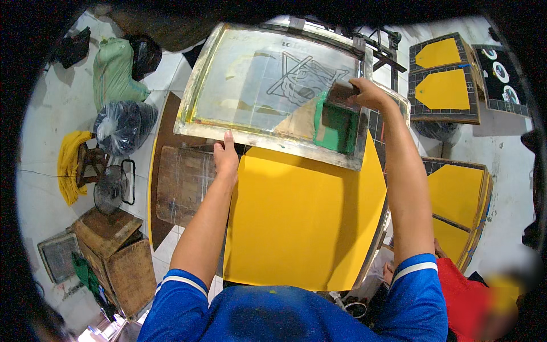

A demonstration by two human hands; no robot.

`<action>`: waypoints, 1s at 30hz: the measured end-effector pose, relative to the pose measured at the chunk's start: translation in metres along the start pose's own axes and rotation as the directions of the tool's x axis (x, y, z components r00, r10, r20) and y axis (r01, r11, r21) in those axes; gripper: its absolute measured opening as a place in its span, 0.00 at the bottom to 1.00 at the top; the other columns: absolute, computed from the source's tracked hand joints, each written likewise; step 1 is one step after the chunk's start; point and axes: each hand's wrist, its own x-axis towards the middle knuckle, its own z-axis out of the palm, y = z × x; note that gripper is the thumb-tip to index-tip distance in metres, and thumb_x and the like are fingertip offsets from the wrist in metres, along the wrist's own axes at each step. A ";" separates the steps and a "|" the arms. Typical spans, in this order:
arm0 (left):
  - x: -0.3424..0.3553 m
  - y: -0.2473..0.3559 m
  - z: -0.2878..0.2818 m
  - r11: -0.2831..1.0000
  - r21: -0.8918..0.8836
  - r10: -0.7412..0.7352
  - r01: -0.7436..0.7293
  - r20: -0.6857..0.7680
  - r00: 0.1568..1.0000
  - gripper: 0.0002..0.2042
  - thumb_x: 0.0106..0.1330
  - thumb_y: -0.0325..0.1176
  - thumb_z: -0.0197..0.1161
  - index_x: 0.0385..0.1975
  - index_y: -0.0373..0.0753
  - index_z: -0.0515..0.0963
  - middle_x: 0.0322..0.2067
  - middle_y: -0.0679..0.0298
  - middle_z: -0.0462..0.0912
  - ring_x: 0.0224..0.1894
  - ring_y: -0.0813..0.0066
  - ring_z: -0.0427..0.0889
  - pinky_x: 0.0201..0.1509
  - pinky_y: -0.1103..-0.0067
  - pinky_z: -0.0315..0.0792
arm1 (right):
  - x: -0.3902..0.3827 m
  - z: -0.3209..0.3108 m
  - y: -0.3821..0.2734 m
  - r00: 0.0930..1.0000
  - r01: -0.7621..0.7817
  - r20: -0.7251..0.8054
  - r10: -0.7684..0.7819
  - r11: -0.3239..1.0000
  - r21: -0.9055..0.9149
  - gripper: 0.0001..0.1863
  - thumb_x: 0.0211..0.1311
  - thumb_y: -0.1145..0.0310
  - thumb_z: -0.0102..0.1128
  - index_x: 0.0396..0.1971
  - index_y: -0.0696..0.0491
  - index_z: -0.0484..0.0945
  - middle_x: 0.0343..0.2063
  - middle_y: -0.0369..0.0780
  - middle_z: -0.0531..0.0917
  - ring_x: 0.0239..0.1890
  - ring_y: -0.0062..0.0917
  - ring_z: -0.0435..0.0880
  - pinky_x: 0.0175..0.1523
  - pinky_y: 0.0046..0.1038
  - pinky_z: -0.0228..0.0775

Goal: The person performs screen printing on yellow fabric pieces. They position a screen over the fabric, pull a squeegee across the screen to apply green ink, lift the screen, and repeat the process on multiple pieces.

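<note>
A screen-printing frame (pixel 259 138) with a pale mesh and a dark line drawing is tilted above a board. My left hand (pixel 226 158) grips its near edge, thumb on top and fingers hidden beneath. At the frame's right end, my right hand (pixel 370 94) is closed on a dark squeegee (pixel 342 94), which stands on the mesh. Green ink (pixel 342 130) lies around and below the squeegee, with a beige patch beside it. Under and in front of the frame, a large yellow fabric piece (pixel 299 219) lies flat on the board.
Boards with yellow pieces (pixel 444 88) are at the right, another stack (pixel 456 191) nearer. A person in a red sleeve (pixel 461 296) is at lower right. Wooden boxes (pixel 117 265), a fan (pixel 110 188), yellow cloth (pixel 68 165) and stuffed bags (pixel 122 128) stand left.
</note>
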 end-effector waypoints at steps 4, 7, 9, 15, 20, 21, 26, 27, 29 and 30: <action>0.001 0.000 -0.001 0.993 0.094 -0.069 0.068 0.001 0.998 0.37 0.76 0.61 0.54 0.61 0.25 0.69 0.61 0.40 0.75 0.64 0.46 0.74 0.66 0.62 0.67 | -0.017 0.015 -0.012 0.968 -0.151 -0.221 0.118 0.979 -0.136 0.21 0.55 0.74 0.69 0.51 0.48 0.81 0.45 0.46 0.88 0.52 0.46 0.85 0.54 0.49 0.73; -0.008 0.008 -0.002 0.999 -0.013 -0.029 0.029 0.004 1.000 0.36 0.77 0.60 0.54 0.62 0.26 0.68 0.61 0.40 0.75 0.63 0.47 0.74 0.65 0.59 0.67 | -0.042 0.050 -0.028 0.904 -0.187 -0.414 0.102 0.968 -0.169 0.14 0.55 0.77 0.65 0.42 0.49 0.79 0.42 0.43 0.87 0.52 0.46 0.81 0.53 0.52 0.67; -0.013 0.014 -0.006 0.996 -0.047 -0.075 0.079 0.068 0.995 0.35 0.77 0.59 0.54 0.62 0.26 0.68 0.58 0.44 0.76 0.60 0.52 0.75 0.63 0.62 0.69 | -0.079 0.077 -0.043 0.887 -0.113 -0.461 0.032 0.982 -0.149 0.11 0.53 0.79 0.65 0.35 0.51 0.76 0.38 0.42 0.84 0.47 0.45 0.79 0.49 0.50 0.65; -0.014 0.015 -0.007 0.980 -0.191 -0.038 0.058 0.106 0.994 0.30 0.78 0.59 0.54 0.54 0.29 0.71 0.54 0.54 0.77 0.55 0.63 0.74 0.59 0.66 0.70 | -0.157 0.116 -0.106 0.820 -0.129 -0.571 0.028 0.982 -0.138 0.18 0.50 0.77 0.67 0.43 0.48 0.80 0.44 0.38 0.85 0.51 0.41 0.78 0.50 0.45 0.64; -0.020 0.003 -0.010 0.948 -0.315 0.088 -0.045 0.125 0.988 0.25 0.79 0.57 0.55 0.45 0.35 0.71 0.43 0.63 0.74 0.48 0.73 0.70 0.56 0.72 0.67 | -0.133 0.056 -0.083 0.940 -0.109 -0.332 0.074 0.990 -0.091 0.17 0.55 0.73 0.70 0.46 0.49 0.81 0.43 0.41 0.85 0.51 0.43 0.78 0.49 0.48 0.63; -0.021 0.002 -0.009 0.938 -0.342 0.108 -0.063 0.114 0.988 0.25 0.79 0.57 0.55 0.44 0.36 0.71 0.42 0.65 0.73 0.47 0.74 0.69 0.56 0.73 0.67 | -0.134 0.054 -0.080 0.952 -0.123 -0.293 0.090 0.988 -0.097 0.17 0.56 0.73 0.70 0.47 0.49 0.81 0.43 0.41 0.85 0.51 0.43 0.79 0.50 0.49 0.63; -0.022 0.004 -0.007 0.915 -0.396 0.124 -0.074 0.102 0.987 0.23 0.80 0.56 0.54 0.42 0.38 0.71 0.40 0.68 0.72 0.44 0.76 0.67 0.54 0.74 0.66 | -0.134 0.073 -0.074 0.973 -0.119 -0.208 0.100 0.990 -0.080 0.19 0.57 0.68 0.72 0.49 0.47 0.82 0.43 0.42 0.87 0.50 0.45 0.80 0.52 0.50 0.64; -0.022 0.004 -0.006 0.919 -0.385 0.133 -0.087 0.095 0.987 0.23 0.80 0.56 0.54 0.42 0.38 0.71 0.40 0.68 0.72 0.45 0.76 0.68 0.55 0.74 0.66 | -0.122 0.070 -0.070 0.966 -0.111 -0.246 0.078 0.986 -0.125 0.20 0.57 0.67 0.72 0.51 0.46 0.81 0.44 0.42 0.87 0.51 0.46 0.81 0.53 0.50 0.65; -0.022 0.005 -0.006 0.931 -0.352 0.135 -0.101 0.072 0.988 0.23 0.80 0.56 0.54 0.43 0.38 0.72 0.40 0.68 0.73 0.45 0.76 0.68 0.55 0.75 0.66 | -0.079 0.050 -0.056 0.968 -0.168 -0.218 0.124 0.966 -0.199 0.21 0.58 0.66 0.72 0.53 0.45 0.81 0.45 0.42 0.87 0.52 0.47 0.82 0.54 0.51 0.67; -0.022 0.005 -0.005 0.935 -0.342 0.121 -0.089 0.072 0.990 0.23 0.80 0.56 0.54 0.44 0.37 0.72 0.41 0.68 0.73 0.46 0.76 0.68 0.56 0.74 0.66 | -0.054 0.035 -0.045 0.972 -0.166 -0.196 0.129 0.969 -0.183 0.22 0.58 0.66 0.72 0.54 0.43 0.81 0.46 0.42 0.88 0.53 0.47 0.83 0.55 0.52 0.68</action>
